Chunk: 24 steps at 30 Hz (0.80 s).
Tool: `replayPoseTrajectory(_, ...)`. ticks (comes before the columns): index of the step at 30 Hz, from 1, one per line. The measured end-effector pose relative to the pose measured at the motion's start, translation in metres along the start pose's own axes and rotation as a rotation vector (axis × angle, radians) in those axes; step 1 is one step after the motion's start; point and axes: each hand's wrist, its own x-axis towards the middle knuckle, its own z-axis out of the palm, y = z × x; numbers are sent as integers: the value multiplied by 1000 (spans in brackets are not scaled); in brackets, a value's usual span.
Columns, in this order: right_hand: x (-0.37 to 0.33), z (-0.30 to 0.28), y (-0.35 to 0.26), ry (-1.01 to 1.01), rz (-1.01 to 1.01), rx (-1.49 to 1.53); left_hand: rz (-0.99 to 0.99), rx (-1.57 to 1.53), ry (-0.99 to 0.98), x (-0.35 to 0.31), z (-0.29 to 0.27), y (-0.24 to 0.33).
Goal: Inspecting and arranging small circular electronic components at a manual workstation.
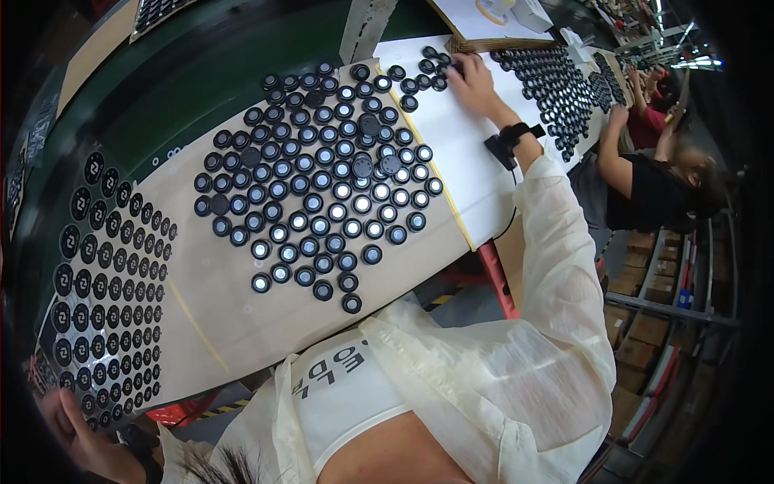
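Observation:
My right hand [477,87] is stretched out to the far part of the table. Its fingers and thumb close around a small black round piece at the edge of a loose cluster of black round pieces [423,81]. My left hand [85,440] is at the lower left, by the near corner of a clear sheet of black round stickers [105,282]. Its thumb points up, apart from the other fingers, with nothing visible in it. Between the hands, many black round pieces with pale shiny centres [322,179] stand on tan board; a few show plain dark faces.
Yellow tape [435,165] marks the board's right side, beside a white surface [463,161]. Farther right are dense rows of similar pieces [556,93]. Co-workers [645,173] work along the right. A metal post [367,32] rises behind; a wood-edged tray [492,36] stands at the back.

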Motion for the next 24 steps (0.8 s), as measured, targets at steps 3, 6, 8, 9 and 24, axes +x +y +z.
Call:
replayPoseTrajectory(3, -34, -20, -55, -148, 30, -85, 3, -5, -16, 0, 11, 22)
replayPoseTrajectory(6, -53, -33, -86, -303, 44, -70, 17, -43, 24, 2, 21, 22)
replayPoseTrajectory(8, -66, -48, -111, -436, 9, -102, 69, -41, 68, 4, 18, 15)
replayPoseTrajectory(9, -69, -55, -121, -489, -9, -116, 65, -10, 37, 5, 12, 10)
replayPoseTrajectory(24, 23, 14, -93, -306, -259, 4, -71, 5, 23, -14, -9, 3)
